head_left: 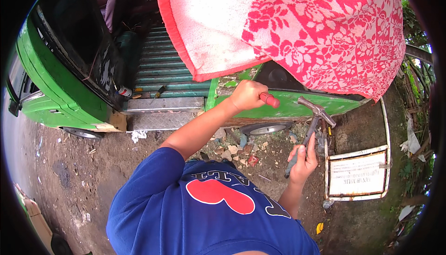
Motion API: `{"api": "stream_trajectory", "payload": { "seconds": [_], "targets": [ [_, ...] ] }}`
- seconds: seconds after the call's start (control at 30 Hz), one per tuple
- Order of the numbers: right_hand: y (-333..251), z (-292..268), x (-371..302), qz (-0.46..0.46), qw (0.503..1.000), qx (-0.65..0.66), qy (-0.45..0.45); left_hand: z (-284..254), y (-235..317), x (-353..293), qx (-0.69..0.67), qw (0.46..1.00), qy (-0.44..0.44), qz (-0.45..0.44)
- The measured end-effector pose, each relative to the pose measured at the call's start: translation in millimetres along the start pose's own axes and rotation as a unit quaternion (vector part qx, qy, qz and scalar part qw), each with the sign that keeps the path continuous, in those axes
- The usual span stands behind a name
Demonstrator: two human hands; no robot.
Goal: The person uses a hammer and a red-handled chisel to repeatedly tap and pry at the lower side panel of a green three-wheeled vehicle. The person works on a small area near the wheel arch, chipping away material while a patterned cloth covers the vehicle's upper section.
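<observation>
My left hand (248,95) is closed around a tool with a red handle (270,100), against the green side of a vehicle (283,110). The handle's end sticks out toward the right; the tool's other end is hidden by the hand and the panel. Lower and to the right, my right hand (304,159) grips a hammer (311,132) by its dark grey shaft. Its worn metal head points up, apart from the red handle and beside the lower edge of the panel. Patches of green paint (231,84) are chipped near my left hand.
A red-and-white floral blanket (320,36) drapes over the vehicle above my hands. Left of them is a metal step (162,105) with small tools, under a ribbed floor (169,64). Paint chips (232,150) litter the ground near a wheel (267,128). A rusty white-framed sign (357,173) stands right.
</observation>
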State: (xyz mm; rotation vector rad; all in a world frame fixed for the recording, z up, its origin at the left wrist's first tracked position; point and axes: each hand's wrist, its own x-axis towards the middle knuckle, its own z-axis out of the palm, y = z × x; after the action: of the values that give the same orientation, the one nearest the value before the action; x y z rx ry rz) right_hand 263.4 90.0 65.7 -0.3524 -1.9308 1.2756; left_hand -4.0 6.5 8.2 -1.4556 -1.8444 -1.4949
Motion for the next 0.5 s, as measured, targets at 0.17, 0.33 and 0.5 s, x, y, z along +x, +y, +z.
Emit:
{"api": "stream_trajectory", "payload": {
  "seconds": [0.17,0.33,0.5],
  "targets": [
    [9.6,-2.2,-5.4,0.025,0.999,-0.005,-0.024,0.7,-3.3,-2.7,0.003,1.000,0.000,0.024],
    [7.2,-0.1,-11.8,-0.001,0.998,-0.023,-0.053,2.0,-3.4,-5.0,0.003,1.000,0.009,0.022],
    [-1.1,5.7,-14.8,-0.092,0.991,-0.076,-0.058,-1.6,-0.7,1.1,-0.024,0.999,0.029,0.005]
  ]
}}
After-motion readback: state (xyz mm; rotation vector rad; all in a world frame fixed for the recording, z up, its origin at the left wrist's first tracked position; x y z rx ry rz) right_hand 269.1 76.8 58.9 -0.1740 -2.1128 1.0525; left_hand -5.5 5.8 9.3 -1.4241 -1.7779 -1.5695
